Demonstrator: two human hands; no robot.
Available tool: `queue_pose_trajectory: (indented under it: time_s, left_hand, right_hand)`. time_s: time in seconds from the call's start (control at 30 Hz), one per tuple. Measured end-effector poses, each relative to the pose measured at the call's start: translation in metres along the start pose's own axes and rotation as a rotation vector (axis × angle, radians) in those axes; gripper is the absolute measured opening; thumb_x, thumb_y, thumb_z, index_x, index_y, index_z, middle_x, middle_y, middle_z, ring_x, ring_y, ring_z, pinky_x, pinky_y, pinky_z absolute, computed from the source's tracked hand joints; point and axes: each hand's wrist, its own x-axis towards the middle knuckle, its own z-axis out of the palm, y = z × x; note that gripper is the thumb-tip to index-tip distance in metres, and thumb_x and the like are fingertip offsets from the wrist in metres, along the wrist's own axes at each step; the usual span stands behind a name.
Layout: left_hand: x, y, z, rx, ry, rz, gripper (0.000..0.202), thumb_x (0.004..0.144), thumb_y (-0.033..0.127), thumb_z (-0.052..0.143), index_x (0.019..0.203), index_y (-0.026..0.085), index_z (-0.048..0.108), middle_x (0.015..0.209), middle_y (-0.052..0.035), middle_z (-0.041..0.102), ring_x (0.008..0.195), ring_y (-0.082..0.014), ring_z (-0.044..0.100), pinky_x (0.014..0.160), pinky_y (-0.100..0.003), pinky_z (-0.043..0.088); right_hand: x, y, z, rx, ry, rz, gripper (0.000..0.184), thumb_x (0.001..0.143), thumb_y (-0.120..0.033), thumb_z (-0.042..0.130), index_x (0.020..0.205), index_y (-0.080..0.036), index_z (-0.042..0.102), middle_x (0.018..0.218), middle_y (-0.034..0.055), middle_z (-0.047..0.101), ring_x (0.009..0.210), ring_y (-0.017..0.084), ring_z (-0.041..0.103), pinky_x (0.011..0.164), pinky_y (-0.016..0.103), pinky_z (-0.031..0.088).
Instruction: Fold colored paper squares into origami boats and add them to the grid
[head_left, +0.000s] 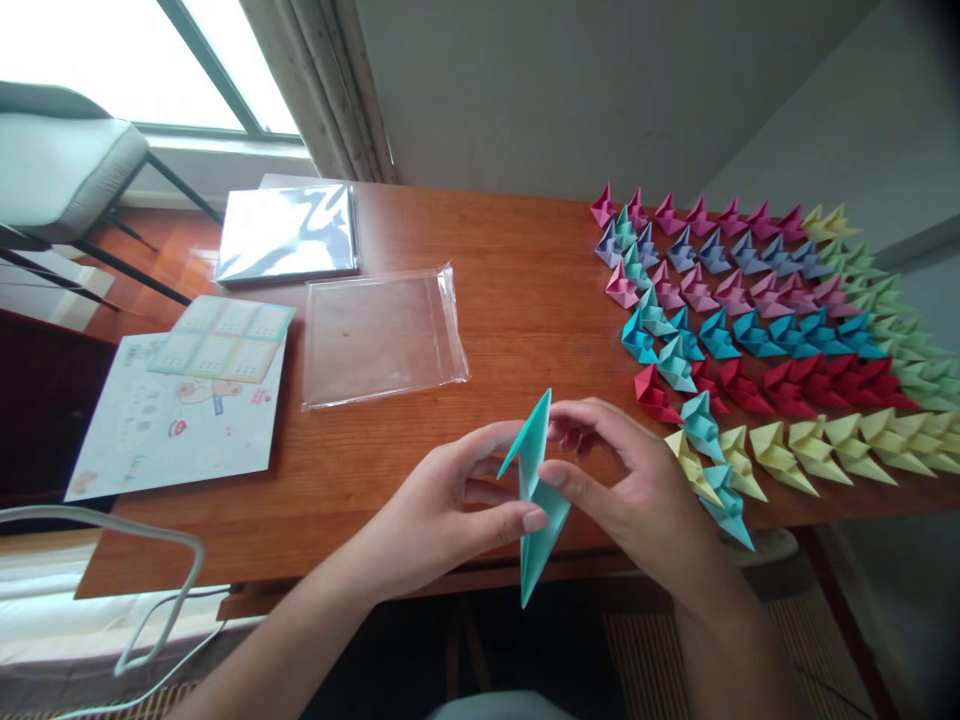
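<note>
A partly folded teal origami paper (534,465) is held upright over the table's front edge, its two pointed ends reaching up and down. My left hand (457,490) grips it from the left, thumb in front and fingers behind. From the right, my right hand (622,480) has its thumb against the fold; its other fingers curl behind and are partly hidden. Just beyond that hand, a slanting line of finished teal folded paper boats (703,425) crosses rows of red boats (742,385) and pale yellow boats (780,455).
Further rows of pink, purple and blue paper boats (754,333) cover the table's right side. A clear plastic sleeve (382,340) lies left of centre, with a wrapped stack (289,233) behind it. Printed cards (187,420) rest at the left. A white cable frame (187,560) and chair (67,170) stand beyond.
</note>
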Motion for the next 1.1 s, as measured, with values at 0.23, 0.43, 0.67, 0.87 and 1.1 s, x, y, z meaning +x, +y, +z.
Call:
queue_pose_trajectory:
  time_s: [0.23, 0.43, 0.67, 0.87, 1.1]
  left_hand:
    - [0.0011, -0.0011, 0.0003, -0.066, 0.009, -0.031, 0.06, 0.084, 0.025, 0.078, 0.139, 0.027, 0.056, 0.139, -0.0083, 0.061, 0.107, -0.0223, 0.07, 0.089, -0.034, 0.061]
    - [0.001, -0.0016, -0.0014, -0.039, 0.023, -0.01, 0.055, 0.086, 0.022, 0.076, 0.137, 0.026, 0.057, 0.141, -0.0088, 0.059, 0.105, -0.021, 0.069, 0.092, -0.038, 0.061]
    - [-0.0005, -0.0009, -0.0025, -0.056, 0.03, -0.004, 0.054, 0.086, 0.021, 0.076, 0.137, 0.027, 0.058, 0.141, -0.0082, 0.06, 0.11, -0.0235, 0.068, 0.092, -0.038, 0.061]
    - [0.0005, -0.0027, -0.0022, -0.059, 0.068, -0.03, 0.056, 0.081, 0.02, 0.081, 0.133, 0.025, 0.061, 0.132, -0.0076, 0.065, 0.105, -0.0249, 0.07, 0.088, -0.036, 0.062]
    - [0.0003, -0.0036, -0.0035, -0.049, 0.075, -0.035, 0.055, 0.082, 0.02, 0.08, 0.133, 0.024, 0.06, 0.134, -0.0096, 0.062, 0.112, -0.0298, 0.067, 0.092, -0.042, 0.06]
  right_hand:
    - [-0.0037, -0.0026, -0.0022, -0.035, -0.024, -0.04, 0.038, 0.084, -0.04, 0.078, 0.118, -0.028, 0.064, 0.102, 0.0019, 0.066, 0.09, 0.019, 0.063, 0.082, 0.029, 0.054]
    - [-0.005, -0.0035, -0.0041, -0.044, -0.054, -0.035, 0.033, 0.086, -0.037, 0.076, 0.116, -0.029, 0.064, 0.103, 0.0006, 0.066, 0.092, 0.018, 0.062, 0.084, 0.028, 0.052]
    - [-0.0032, -0.0004, -0.0046, -0.064, -0.06, -0.044, 0.034, 0.087, -0.039, 0.076, 0.117, -0.03, 0.064, 0.107, -0.0003, 0.067, 0.094, 0.017, 0.061, 0.084, 0.027, 0.051]
    - [-0.005, -0.0032, -0.0024, -0.09, -0.053, -0.042, 0.037, 0.085, -0.038, 0.077, 0.117, -0.027, 0.063, 0.103, 0.001, 0.065, 0.093, 0.018, 0.062, 0.082, 0.027, 0.052]
    - [-0.0055, -0.002, -0.0028, -0.116, -0.05, -0.043, 0.039, 0.086, -0.041, 0.076, 0.12, -0.029, 0.062, 0.105, -0.0002, 0.066, 0.094, 0.017, 0.062, 0.084, 0.026, 0.052]
